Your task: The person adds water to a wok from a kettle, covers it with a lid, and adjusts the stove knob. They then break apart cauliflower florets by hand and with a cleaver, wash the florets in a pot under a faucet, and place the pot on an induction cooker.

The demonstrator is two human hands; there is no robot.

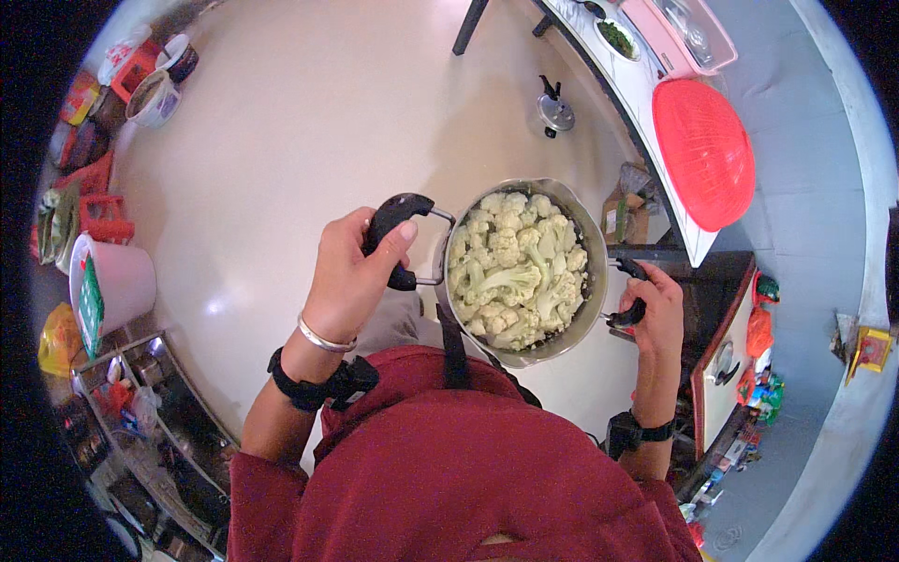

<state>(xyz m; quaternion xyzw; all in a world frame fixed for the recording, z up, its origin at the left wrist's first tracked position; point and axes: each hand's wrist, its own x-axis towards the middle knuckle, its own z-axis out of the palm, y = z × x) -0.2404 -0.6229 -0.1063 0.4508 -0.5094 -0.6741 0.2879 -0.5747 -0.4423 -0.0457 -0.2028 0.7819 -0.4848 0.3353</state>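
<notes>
A round stainless steel pot (597, 281) is held in front of my body, above the floor. Pale cauliflower florets (520, 270) with thick stems fill most of it. My left hand (358, 263) grips the black loop handle (397, 218) on the pot's left side, thumb on top. On the opposite side, my right hand (657, 302) has its fingers around the other black handle (628, 312). The pot's base and any liquid under the florets are hidden from me.
A white-topped table (639, 91) at upper right bears a red mesh food cover (706, 154), a bowl of greens (618, 38) and a pink box (678, 35). Beneath its edge, a metal lid (555, 112) lies on the floor. A white bucket (123, 281) and a rack (154, 407) stand left.
</notes>
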